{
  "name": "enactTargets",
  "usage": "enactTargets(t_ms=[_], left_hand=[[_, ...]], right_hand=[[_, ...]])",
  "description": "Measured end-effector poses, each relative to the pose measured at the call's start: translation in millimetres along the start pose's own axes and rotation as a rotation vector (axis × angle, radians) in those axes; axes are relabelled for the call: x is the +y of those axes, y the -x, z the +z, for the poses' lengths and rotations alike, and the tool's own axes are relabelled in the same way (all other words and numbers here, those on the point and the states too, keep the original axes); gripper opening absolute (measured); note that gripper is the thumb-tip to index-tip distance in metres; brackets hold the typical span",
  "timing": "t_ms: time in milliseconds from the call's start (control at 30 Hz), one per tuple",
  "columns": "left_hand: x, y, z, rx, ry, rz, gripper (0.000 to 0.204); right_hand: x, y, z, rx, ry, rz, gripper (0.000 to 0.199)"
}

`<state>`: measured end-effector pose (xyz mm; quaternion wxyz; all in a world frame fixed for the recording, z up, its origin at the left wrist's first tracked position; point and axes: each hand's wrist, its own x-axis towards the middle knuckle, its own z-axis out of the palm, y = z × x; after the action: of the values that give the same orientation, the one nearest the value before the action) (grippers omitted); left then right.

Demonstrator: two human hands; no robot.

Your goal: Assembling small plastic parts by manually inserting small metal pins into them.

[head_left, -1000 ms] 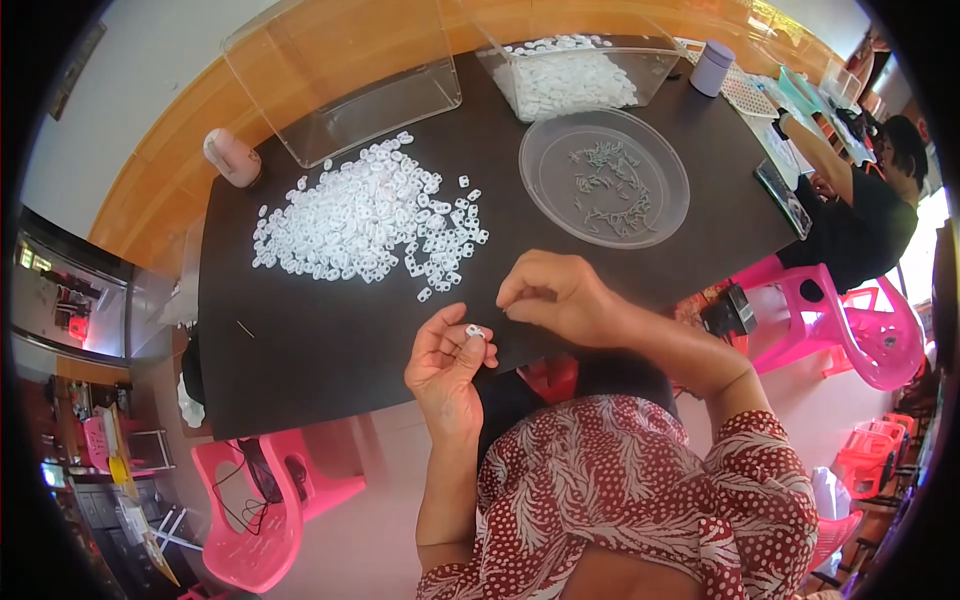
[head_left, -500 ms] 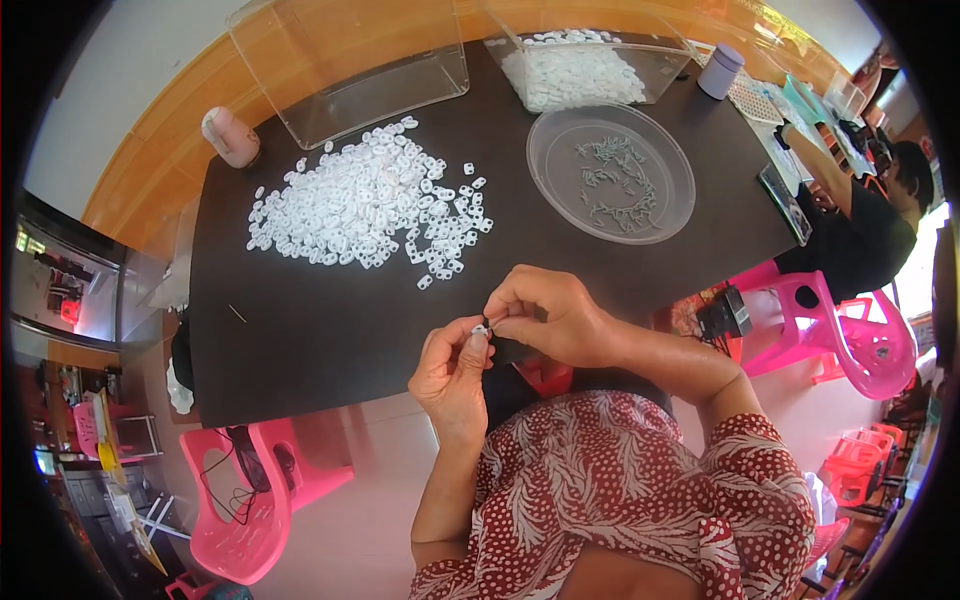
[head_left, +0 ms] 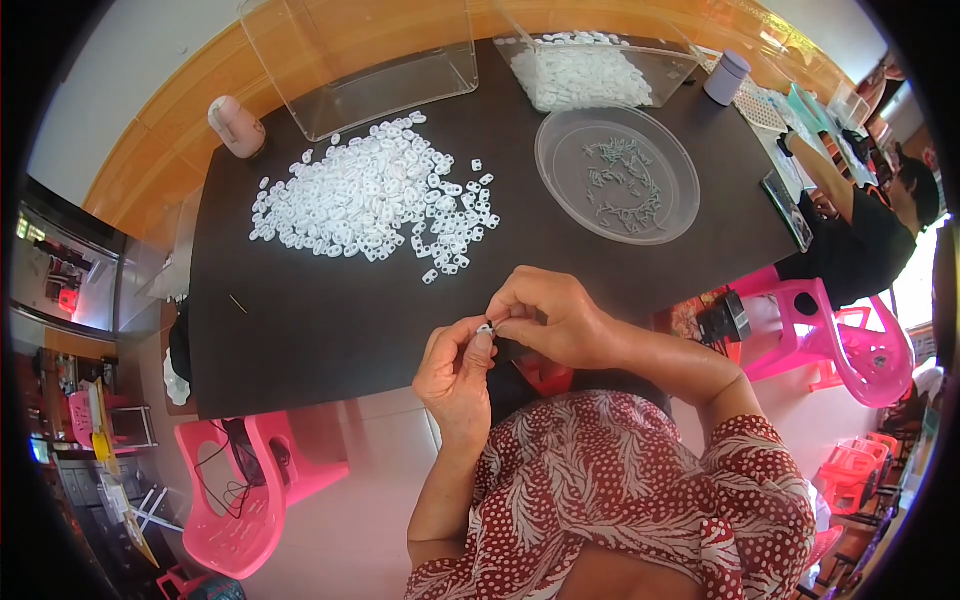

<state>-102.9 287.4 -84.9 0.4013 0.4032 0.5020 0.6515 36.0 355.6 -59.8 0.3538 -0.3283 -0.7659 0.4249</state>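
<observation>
Between the thumb and fingers of my left hand [head_left: 455, 380] is a small white plastic piece [head_left: 485, 329], held just off the table's near edge. My right hand [head_left: 560, 318] pinches close against that piece; whatever its fingertips grip is too small to make out. Beyond my hands, a heap of similar white oval pieces with holes [head_left: 350, 195] spreads over the dark table [head_left: 330, 330]. To the right of the heap lies a round clear plastic tray [head_left: 555, 180], with many thin grey-green bits [head_left: 628, 212] scattered in it.
At the back stand a clear bin [head_left: 365, 105] and another bin of white pieces [head_left: 585, 75]. A pink bottle [head_left: 237, 128] and a lilac jar [head_left: 727, 80] flank them. A phone [head_left: 787, 212] lies at the right edge, near a seated person [head_left: 860, 235]. Pink chairs [head_left: 235, 525] stand around.
My hands stay together at the white piece, with only a slight shift of the fingers. The whole view has turned a little.
</observation>
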Motion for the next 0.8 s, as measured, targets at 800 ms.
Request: enactTargets(t_ms=[800], left_hand=[[-8, 8, 1, 0.073, -0.079, 0.074, 0.013]], right_hand=[[4, 6, 24, 0.12, -0.026, 0.008, 0.008]])
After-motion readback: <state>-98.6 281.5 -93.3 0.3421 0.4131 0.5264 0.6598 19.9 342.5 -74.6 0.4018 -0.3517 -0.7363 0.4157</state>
